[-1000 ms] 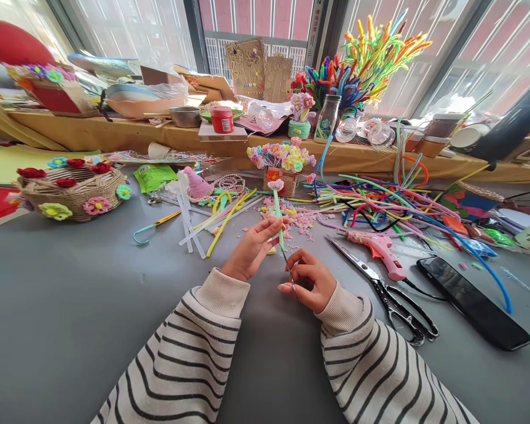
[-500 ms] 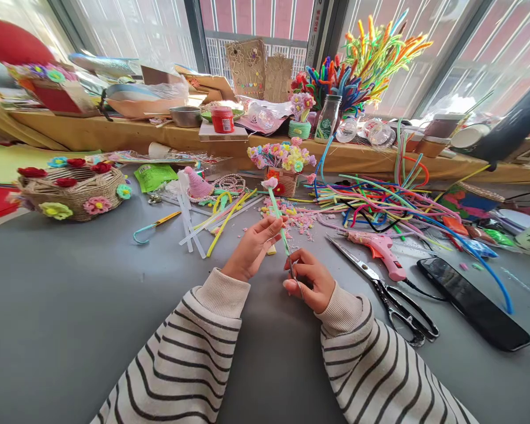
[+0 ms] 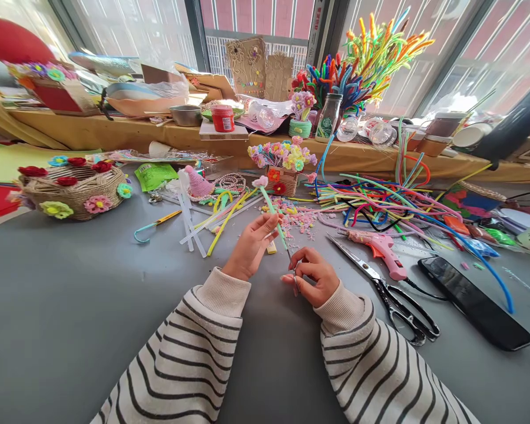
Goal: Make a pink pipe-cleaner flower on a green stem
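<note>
My left hand pinches a green stem topped by a pale pink flower, which tilts up and to the left. Small silver scissors are in my right hand, its fingers in the handles. Their blades meet the lower end of the stem. Behind the flower stands a small woven basket of yellow, pink and blue flowers. Pink and yellow clippings lie scattered on the grey table just beyond my hands.
Large black-handled scissors, a pink glue gun and a black phone lie on the right. Colourful pipe cleaners spread behind them. A flower-trimmed basket sits left, with white sticks nearer the middle.
The flower's head has swung a little left, tilting the stem more. My right hand has shifted slightly, and the small scissors stand more upright.
</note>
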